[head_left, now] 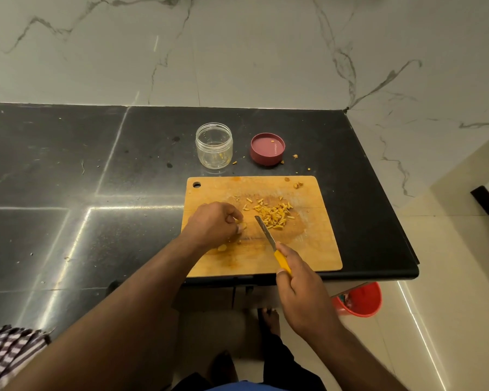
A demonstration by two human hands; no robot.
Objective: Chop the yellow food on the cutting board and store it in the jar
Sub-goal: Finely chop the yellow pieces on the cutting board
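- My right grip (297,289) is clamping round the yellow handle of the knife (271,244), fingers curled on it; blade is slanting up-left w/ its tip lying on the cutting board (316,249) just beside the chopped pile.
- My left grip (213,224) is curling down on the board's left half, fingertips pinching a small pale-yellow piece (242,226) against the wood, just left of the blade.
- Another yellow chunk (222,247) is lying near the heel of that hand, w/ a few crumbs beside it.
- Chopped yellow food (274,214) is sitting in a loose heap of short sticks at board centre, right of the knife tip; some strays are lying toward the far edge & far-right corner.
- Jar (214,145) is standing upright & open on the black desk (68,165) behind the board, a few yellow bits showing at its bottom.
- Maroon lid (267,149) is lying to the jar's right, apart from it, one crumb on top; more crumbs are scattered on the desk round it.
- Red bucket (362,300) is standing on the floor below the desk's right end.
- Checked cloth (9,351) is showing at the lower-left corner.
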